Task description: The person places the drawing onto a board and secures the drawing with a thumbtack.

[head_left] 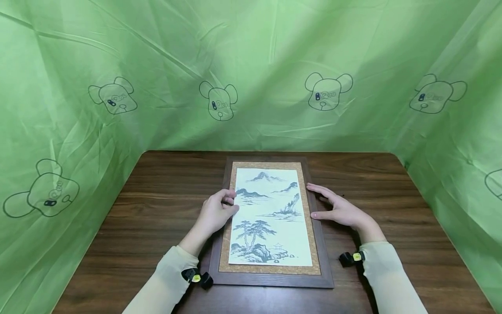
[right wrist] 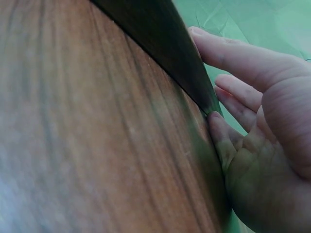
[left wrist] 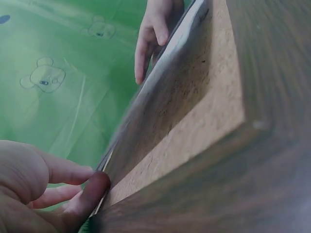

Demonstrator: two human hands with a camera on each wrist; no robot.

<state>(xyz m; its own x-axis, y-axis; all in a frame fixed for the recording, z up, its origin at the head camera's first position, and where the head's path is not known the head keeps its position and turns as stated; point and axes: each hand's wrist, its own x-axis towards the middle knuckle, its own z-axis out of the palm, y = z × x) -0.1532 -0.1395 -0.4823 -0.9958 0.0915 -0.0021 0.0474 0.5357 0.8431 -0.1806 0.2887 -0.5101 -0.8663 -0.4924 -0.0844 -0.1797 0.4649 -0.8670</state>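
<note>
A white sheet printed with a blue-grey landscape (head_left: 270, 218) lies on a cork board (head_left: 270, 269) within a dark wooden frame (head_left: 270, 279). At the sheet's left edge is my left hand (head_left: 215, 211). Its thumb and forefinger tips touch that edge a little apart, and the other fingers are bent behind. In the left wrist view, thumb and forefinger (left wrist: 73, 174) overlap at the sheet's edge. Across from it, my right hand (head_left: 343, 211) has thumb and forefinger spread along the frame's right side. The right wrist view shows those fingertips (right wrist: 217, 121) against the frame's dark outer edge (right wrist: 160, 34).
A dark brown wood-grain table (head_left: 164, 196) carries the frame. Green cloth (head_left: 270, 126) with bear-head outlines encloses it at the back and both sides. Each wrist wears a small black device with a yellow mark (head_left: 196, 278).
</note>
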